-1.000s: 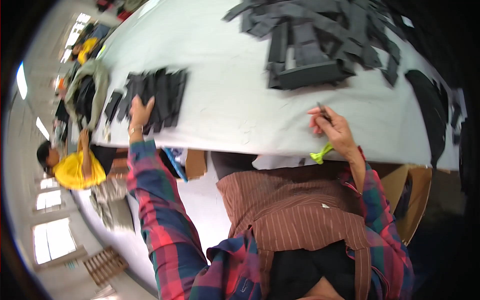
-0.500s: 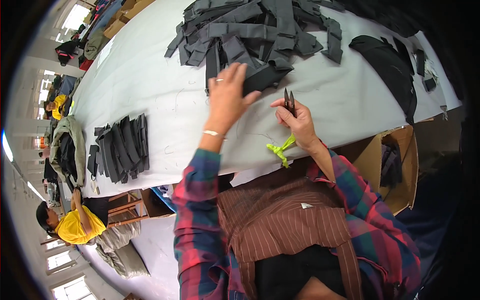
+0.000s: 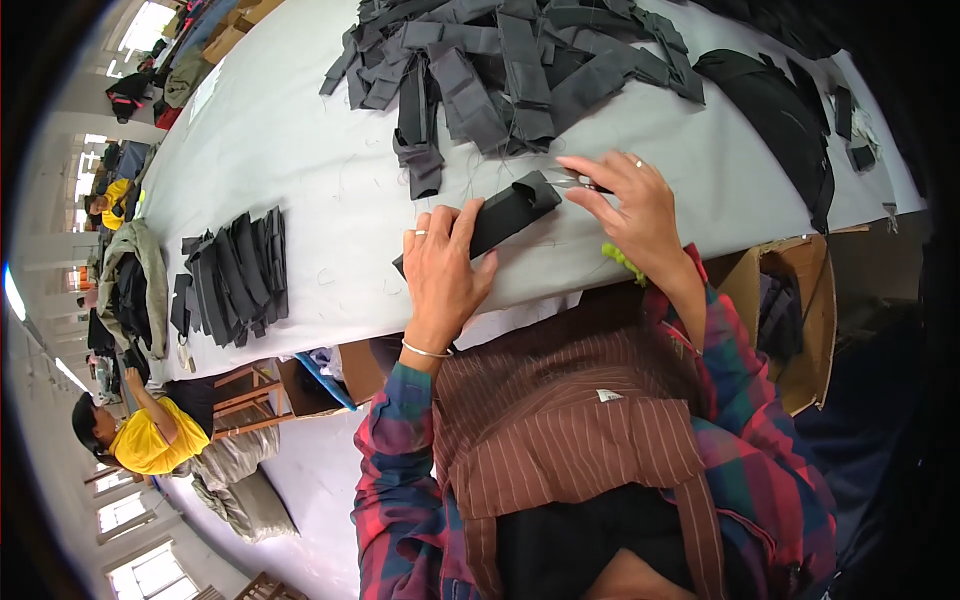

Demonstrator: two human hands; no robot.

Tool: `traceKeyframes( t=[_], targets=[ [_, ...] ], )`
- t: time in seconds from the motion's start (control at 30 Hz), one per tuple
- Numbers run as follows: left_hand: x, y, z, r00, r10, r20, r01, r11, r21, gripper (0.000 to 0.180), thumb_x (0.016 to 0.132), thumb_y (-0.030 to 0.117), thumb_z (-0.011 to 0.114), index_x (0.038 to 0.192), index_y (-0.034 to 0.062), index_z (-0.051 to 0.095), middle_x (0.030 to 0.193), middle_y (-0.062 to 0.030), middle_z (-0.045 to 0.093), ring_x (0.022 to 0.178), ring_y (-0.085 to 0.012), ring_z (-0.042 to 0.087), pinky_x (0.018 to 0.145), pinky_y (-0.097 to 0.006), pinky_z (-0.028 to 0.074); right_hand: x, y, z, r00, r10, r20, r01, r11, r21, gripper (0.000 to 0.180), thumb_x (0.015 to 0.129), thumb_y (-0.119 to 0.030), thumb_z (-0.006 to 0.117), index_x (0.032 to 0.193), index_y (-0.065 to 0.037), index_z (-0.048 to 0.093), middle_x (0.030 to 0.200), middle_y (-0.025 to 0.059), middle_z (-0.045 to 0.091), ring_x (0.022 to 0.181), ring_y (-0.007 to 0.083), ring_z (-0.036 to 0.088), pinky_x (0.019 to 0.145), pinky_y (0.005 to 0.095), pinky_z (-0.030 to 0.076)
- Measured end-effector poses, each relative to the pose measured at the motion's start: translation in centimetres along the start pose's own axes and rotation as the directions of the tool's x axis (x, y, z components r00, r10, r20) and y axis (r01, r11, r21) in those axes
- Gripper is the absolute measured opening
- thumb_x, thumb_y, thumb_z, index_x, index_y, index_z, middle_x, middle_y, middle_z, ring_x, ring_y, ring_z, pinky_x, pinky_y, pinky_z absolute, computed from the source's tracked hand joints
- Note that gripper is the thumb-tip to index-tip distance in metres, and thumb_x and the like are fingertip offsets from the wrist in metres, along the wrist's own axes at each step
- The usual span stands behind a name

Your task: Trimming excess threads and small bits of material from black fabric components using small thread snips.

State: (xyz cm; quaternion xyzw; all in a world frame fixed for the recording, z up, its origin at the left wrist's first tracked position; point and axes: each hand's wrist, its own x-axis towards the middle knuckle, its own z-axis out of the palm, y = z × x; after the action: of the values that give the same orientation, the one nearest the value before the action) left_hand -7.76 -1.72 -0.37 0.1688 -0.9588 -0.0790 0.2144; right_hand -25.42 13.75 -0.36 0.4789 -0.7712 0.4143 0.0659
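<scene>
Snips (image 3: 574, 182) at the right end of the black strip (image 3: 508, 216).
I see the strip over the white table (image 3: 340, 190), its left part gripped by my left hand (image 3: 440, 268): fingers bent close together across it, thumb apart at the near edge. My right hand (image 3: 638, 215), just right of the strip, pinches the snips between thumb and forefinger; whether the blades touch the strip I cannot tell. Beyond the strip lies a dark pile (image 3: 522, 82); well left of it, a stack (image 3: 238, 285).
</scene>
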Motion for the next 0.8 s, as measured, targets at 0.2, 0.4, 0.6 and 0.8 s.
traceKeyframes(
  t=[0.2, 0.4, 0.6, 0.8],
  targets=[
    [0.1, 0.7, -0.1, 0.999, 0.013, -0.047, -0.016, 0.999, -0.051, 0.054, 0.065, 0.012, 0.074, 0.117, 0.0113, 0.06, 0.088, -0.0058, 0.052, 0.082, -0.0238, 0.05, 0.069, -0.035, 0.036, 3.7, 0.3, 1.0, 0.948, -0.316, -0.021, 0.293, 0.901, -0.321, 0.023, 0.075, -0.02, 0.072, 0.098, -0.019, 0.071, 0.076, -0.0039, 0.056, 0.076, 0.0178, 0.054, 0.066, 0.0327, 0.035],
    [0.0, 1.1, -0.4, 0.999, 0.053, -0.011, -0.053, 0.998, -0.034, 0.059, 0.062, 0.01, 0.075, 0.119, 0.0094, 0.058, 0.09, -0.0063, 0.05, 0.083, -0.0241, 0.05, 0.069, -0.036, 0.035, 6.3, 1.5, 2.1, 0.847, -0.519, 0.114, 0.514, 0.746, -0.424, 0.013, 0.073, -0.01, 0.064, 0.084, -0.015, 0.069, 0.073, -0.0029, 0.057, 0.078, 0.016, 0.056, 0.069, 0.0325, 0.037],
    [-1.3, 2.2, -0.3, 0.999, 0.037, -0.031, -0.041, 0.987, -0.154, 0.062, 0.065, 0.012, 0.077, 0.124, 0.0128, 0.058, 0.087, -0.0063, 0.051, 0.074, -0.0258, 0.051, 0.065, -0.037, 0.041, 6.1, 1.4, 2.8, 0.842, -0.518, 0.152, 0.532, 0.749, -0.395, 0.012, 0.074, -0.011, 0.062, 0.083, -0.017, 0.069, 0.072, -0.0023, 0.057, 0.077, 0.0169, 0.058, 0.067, 0.032, 0.039],
    [-5.3, 2.8, -0.4, 0.972, -0.224, 0.076, 0.236, 0.893, -0.383, 0.059, 0.067, 0.011, 0.08, 0.121, 0.0098, 0.055, 0.082, -0.0095, 0.055, 0.071, -0.0254, 0.058, 0.063, -0.036, 0.046, 4.2, 0.4, 1.6, 0.997, -0.067, -0.037, 0.067, 0.998, -0.015, 0.016, 0.081, -0.02, 0.068, 0.096, -0.014, 0.071, 0.084, -0.001, 0.07, 0.074, 0.0185, 0.063, 0.068, 0.0322, 0.047]
  ],
)
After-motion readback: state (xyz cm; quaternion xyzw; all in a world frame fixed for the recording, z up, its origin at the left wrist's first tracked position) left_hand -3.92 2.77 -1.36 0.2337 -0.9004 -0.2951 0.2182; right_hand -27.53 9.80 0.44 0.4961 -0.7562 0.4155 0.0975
